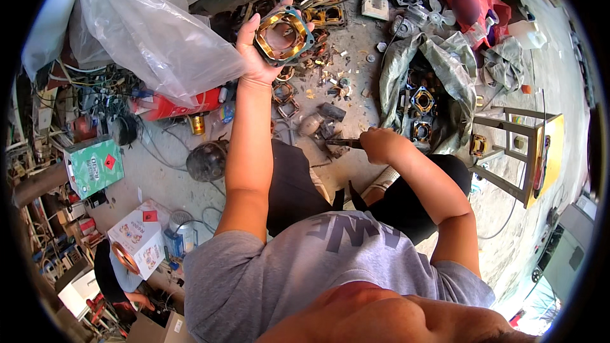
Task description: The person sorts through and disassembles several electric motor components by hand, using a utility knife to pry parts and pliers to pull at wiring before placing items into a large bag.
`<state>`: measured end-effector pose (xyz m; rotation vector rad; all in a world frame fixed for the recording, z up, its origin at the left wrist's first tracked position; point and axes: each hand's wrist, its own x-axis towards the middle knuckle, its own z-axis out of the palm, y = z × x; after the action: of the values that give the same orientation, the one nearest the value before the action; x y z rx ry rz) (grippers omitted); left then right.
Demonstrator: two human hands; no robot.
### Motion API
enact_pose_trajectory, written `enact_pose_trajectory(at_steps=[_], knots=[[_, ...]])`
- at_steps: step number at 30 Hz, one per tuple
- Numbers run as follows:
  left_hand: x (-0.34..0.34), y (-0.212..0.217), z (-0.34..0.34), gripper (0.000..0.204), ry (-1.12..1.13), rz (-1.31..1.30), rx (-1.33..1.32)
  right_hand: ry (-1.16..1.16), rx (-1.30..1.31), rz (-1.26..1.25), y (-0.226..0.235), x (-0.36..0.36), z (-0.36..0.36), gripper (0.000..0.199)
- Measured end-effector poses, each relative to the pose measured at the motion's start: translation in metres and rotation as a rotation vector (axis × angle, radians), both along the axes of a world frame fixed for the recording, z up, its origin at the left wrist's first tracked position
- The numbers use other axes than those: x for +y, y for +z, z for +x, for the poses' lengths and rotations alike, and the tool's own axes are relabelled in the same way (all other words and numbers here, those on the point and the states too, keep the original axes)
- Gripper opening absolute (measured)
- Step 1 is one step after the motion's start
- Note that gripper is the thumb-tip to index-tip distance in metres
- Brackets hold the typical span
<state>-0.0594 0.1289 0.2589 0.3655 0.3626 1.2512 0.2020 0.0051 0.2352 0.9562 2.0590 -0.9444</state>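
My left hand [259, 63] is stretched forward, fingers wrapped round a motor stator [304, 42], a squarish dark metal ring lined with copper windings. It is held up above the floor, its hollow middle facing up. Nearer my body, my right hand [384, 146] is closed round the end of a dark bar-like tool [344, 143]; its exact kind is hard to tell. The tool's far end reaches toward a small heap of metal parts [330, 114] on the floor. Past my left hand lie several more stators [324, 13].
A grey-green sack [460, 57] holding stators [422, 100] lies open on the right, beside an upturned wooden stool [508, 128]. Clear plastic sheeting [149, 28] hangs at the left. Boxes [95, 168], cables and a rounded dark object [208, 161] stand left. Another person's hand [140, 300] shows lower left.
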Motion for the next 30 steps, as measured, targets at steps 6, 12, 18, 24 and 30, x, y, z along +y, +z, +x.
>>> enact_pose_trajectory(at_steps=[6,12,18,24,30], knots=[[0.007,-0.007,0.013,0.045,0.134,-0.482,0.203,-0.244,0.246,-0.102,0.027,0.038,0.026,0.025],[0.011,-0.068,0.036,0.041,0.043,-0.932,0.426,-0.765,1.022,-0.058,0.088,0.066,0.079,0.038],[-0.013,-0.132,0.106,0.048,-0.285,-0.969,0.66,-1.683,1.314,0.136,0.069,0.093,0.14,0.026],[-0.022,-0.195,0.153,0.04,-0.564,-0.97,0.671,-2.041,1.247,-0.61,-0.057,0.165,0.258,0.018],[-0.035,-0.201,0.2,0.037,-0.541,-0.945,0.632,-2.327,0.89,-0.545,-0.183,0.134,0.279,0.021]])
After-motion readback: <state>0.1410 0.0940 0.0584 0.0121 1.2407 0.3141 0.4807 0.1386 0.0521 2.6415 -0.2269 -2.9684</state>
